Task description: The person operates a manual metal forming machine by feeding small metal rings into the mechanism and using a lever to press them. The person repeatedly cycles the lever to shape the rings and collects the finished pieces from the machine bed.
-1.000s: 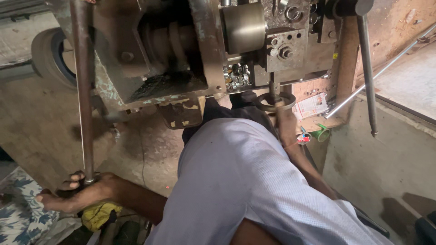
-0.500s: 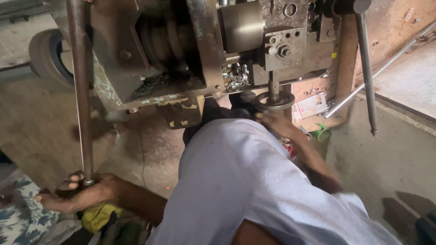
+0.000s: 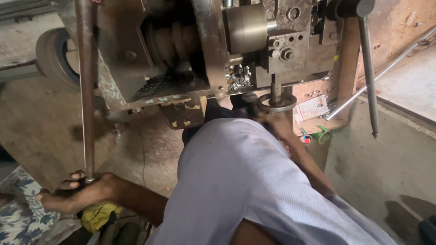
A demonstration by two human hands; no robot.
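A heavy grey metal machine (image 3: 190, 50) fills the upper part of the view. The left hand (image 3: 75, 195) is wrapped around the lower end of its long steel lever (image 3: 86, 90). The right hand (image 3: 277, 122) reaches the small round handwheel (image 3: 276, 102) beneath the machine; its finger position cannot be told.

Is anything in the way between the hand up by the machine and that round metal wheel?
No, nothing visible is. The right hand is right up against the small round handwheel under the machine, apparently touching its lower edge. The left hand grips the long lever, far off to the side.
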